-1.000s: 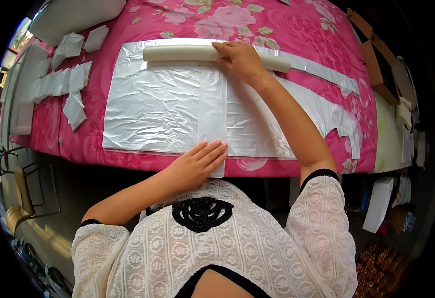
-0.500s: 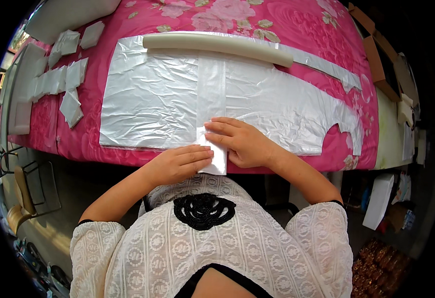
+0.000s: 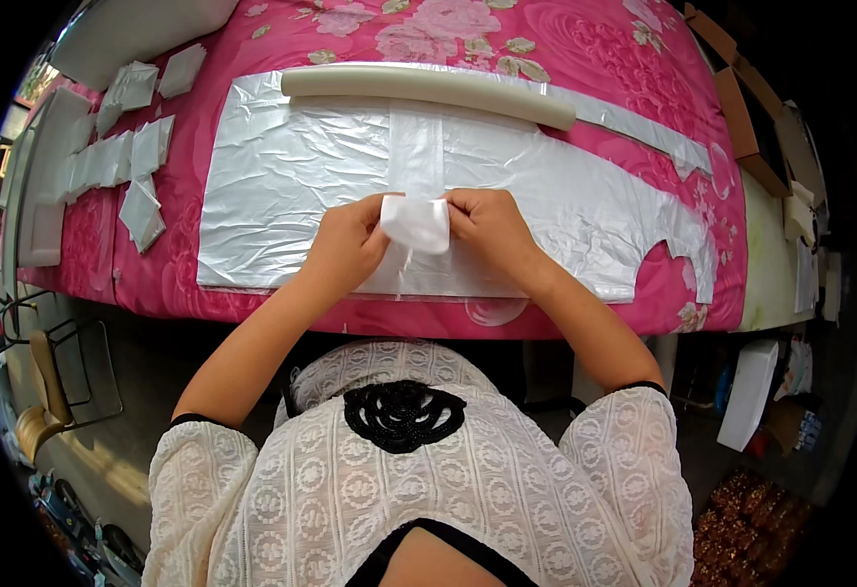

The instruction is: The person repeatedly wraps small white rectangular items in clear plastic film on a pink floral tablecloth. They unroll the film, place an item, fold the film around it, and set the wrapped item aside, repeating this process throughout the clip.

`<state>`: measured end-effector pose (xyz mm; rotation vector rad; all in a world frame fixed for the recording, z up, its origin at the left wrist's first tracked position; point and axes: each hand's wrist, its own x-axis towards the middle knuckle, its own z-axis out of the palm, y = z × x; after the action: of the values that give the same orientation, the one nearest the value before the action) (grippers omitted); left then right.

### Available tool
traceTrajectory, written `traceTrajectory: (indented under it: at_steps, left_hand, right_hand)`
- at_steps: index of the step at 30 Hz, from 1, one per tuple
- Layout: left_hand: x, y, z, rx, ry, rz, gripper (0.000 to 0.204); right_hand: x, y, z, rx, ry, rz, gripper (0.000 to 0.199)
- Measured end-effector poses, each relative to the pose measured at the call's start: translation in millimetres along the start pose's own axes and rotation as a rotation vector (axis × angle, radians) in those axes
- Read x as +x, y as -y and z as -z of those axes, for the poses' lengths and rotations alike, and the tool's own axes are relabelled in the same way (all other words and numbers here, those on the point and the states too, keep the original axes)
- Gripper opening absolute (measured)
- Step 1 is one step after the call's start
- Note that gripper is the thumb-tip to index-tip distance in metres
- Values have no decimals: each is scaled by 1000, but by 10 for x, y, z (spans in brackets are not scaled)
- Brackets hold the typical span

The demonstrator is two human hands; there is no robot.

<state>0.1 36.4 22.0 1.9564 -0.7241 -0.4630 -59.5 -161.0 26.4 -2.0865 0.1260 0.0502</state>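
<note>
Between my two hands is the turned-up end of a white plastic bag (image 3: pixel 416 223), folded into a long narrow strip. My left hand (image 3: pixel 353 235) pinches one side of that end, and my right hand (image 3: pixel 492 230) pinches the other. Away from me, the rest of the strip lies flat, running up to a long cream tube (image 3: pixel 428 88) that rests across it. Beneath are wide sheets of thin, crinkled white plastic bags (image 3: pixel 291 186), stacked on the table. My fingertips are partly hidden behind the fold.
A pink floral cloth (image 3: pixel 350 318) covers the table. Several small folded white packets (image 3: pixel 105 161) lie at the left beside a pale foam box (image 3: pixel 42 186). An open cardboard box (image 3: pixel 749 127) stands at the right edge. A chair (image 3: pixel 46 382) is at the lower left.
Both hands moved away from me, from pressing flat on the strip at the table's edge to pinching its sides. The near end has been lifted and folded back.
</note>
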Motion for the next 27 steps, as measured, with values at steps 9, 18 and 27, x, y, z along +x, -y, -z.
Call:
traceTrajectory:
  at_steps: [9, 18, 27]
  left_hand:
    - [-16, -2, -253, 636, -40, -346, 65]
    - [14, 36, -271, 710, -15, -297, 65]
    - [253, 72, -173, 718, -106, -430, 52]
  right_hand:
    - [398, 80, 138, 152, 214, -447, 29]
    - [116, 78, 27, -538, -174, 316, 36]
    - [364, -197, 168, -518, 28, 679, 43]
